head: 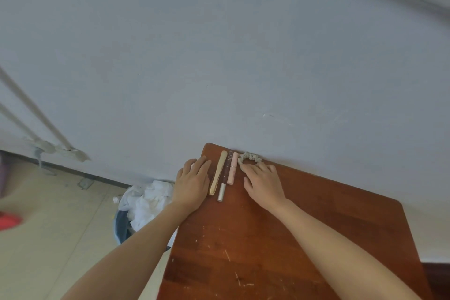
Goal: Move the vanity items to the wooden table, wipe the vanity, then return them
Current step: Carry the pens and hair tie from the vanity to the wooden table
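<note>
Three slim cosmetic tubes lie side by side at the far left corner of the wooden table point(280, 251): a cream-and-gold tube point(218, 173), a dark brown tube with a silver end point(225, 176) and a pale pink tube point(232, 168). A beige scrunchie point(250, 156) lies against the wall just right of them. My left hand point(192, 184) rests flat on the table with straight fingers, beside the gold tube. My right hand point(264, 182) lies to the right of the pink tube, its fingertips on the scrunchie.
A grey wall point(219, 56) rises directly behind the table. Left of the table stands a bin point(143, 204) full of white crumpled paper on a pale tiled floor. A red object point(8, 221) lies at the far left edge.
</note>
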A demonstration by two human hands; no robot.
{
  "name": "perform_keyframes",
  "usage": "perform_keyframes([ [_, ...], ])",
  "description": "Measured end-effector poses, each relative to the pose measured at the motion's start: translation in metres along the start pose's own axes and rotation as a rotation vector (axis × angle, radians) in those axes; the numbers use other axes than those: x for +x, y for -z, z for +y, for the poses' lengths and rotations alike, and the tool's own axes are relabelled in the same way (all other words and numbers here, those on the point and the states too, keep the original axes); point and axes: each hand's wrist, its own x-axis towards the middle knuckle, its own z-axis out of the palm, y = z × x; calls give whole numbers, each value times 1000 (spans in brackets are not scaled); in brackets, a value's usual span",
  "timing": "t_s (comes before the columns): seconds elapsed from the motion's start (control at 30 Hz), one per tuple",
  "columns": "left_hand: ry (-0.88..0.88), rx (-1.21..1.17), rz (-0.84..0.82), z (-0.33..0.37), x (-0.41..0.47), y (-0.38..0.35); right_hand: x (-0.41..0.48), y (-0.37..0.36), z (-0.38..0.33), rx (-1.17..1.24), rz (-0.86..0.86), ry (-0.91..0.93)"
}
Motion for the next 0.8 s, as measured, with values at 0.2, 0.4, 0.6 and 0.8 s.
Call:
perform_keyframes([
  [0.2,4,-37,-80,2,0,7,-11,10,-2,133,20,-35],
  [0.4,-49,22,-191,12,1,33,-35,37,3,94,-107,-102],
  [0.6,-226,123,-171,34,2,64,-79,56,-1,104,-126,-207],
  [0.8,-449,169,-155,67,-6,74,-135,62,-5,149,-72,-412],
])
